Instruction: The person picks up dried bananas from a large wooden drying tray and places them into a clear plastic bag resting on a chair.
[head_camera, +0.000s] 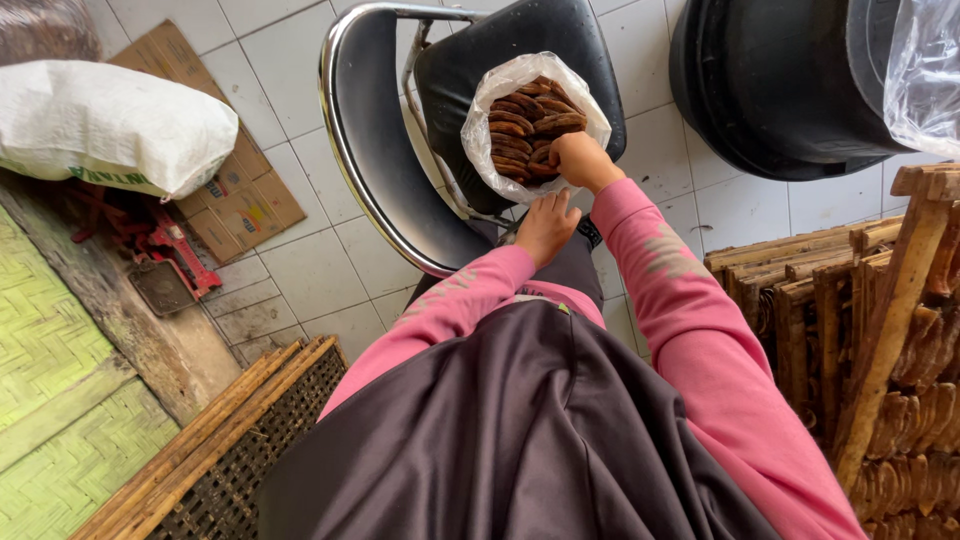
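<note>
Risk: plastic bag (497, 95) tipping off chair (375, 150) front edge; your right hand (578, 160) fisted on brown pieces (525, 125), left hand (545, 225) spread, bracing nothing.

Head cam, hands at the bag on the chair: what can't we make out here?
- Right hand: fingers buried in the clear plastic bag, so its grasp is hidden.
- Brown pieces: lower layers masked by the bag wall; count unknowable.
- Left hand: palm faces away, so contact beneath it is unclear.
- Black tub: cut off by the top edge.
- Wooden racks: cut off right and bottom.
</note>
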